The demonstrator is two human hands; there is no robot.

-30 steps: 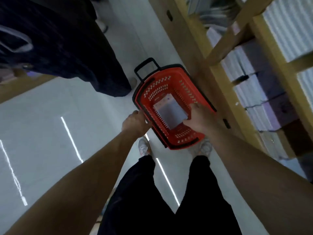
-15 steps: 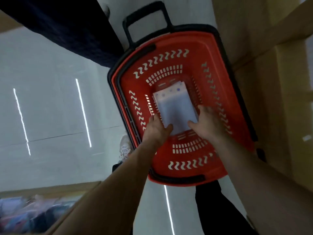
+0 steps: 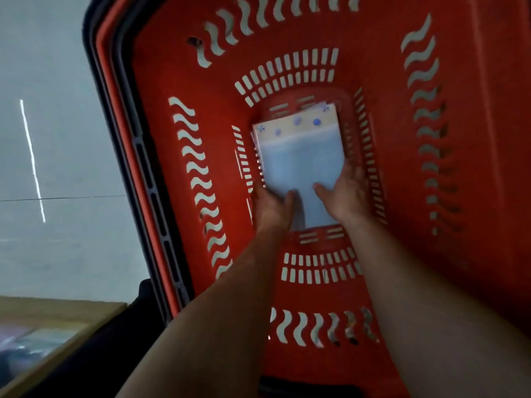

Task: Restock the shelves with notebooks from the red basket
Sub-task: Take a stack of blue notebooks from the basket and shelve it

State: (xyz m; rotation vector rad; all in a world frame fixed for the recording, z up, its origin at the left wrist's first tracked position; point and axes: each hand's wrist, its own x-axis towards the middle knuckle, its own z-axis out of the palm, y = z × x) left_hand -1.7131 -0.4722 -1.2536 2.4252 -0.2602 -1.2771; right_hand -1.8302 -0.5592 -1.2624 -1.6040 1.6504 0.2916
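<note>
Left hand (image 3: 273, 209) and right hand (image 3: 346, 198) gripping near end of notebook stack (image 3: 301, 156), thumbs on top, on red basket (image 3: 172, 81) floor

The red basket (image 3: 474, 145) is open on top, so the way straight down is free. Its sloped walls close in toward the bottom, where the notebooks (image 3: 301, 159) cover most of the base. Narrow strips of bare base show at 12 and 6 o'clock of the stack. At 9 and 3 o'clock the walls stand just beside it; the left hand (image 3: 271, 209) and right hand (image 3: 346, 196), each gripping a near corner, fill those gaps. Outside, bare floor (image 3: 57, 139) lies at 9 o'clock, a wooden shelf (image 3: 60, 314) at 8 o'clock.
</note>
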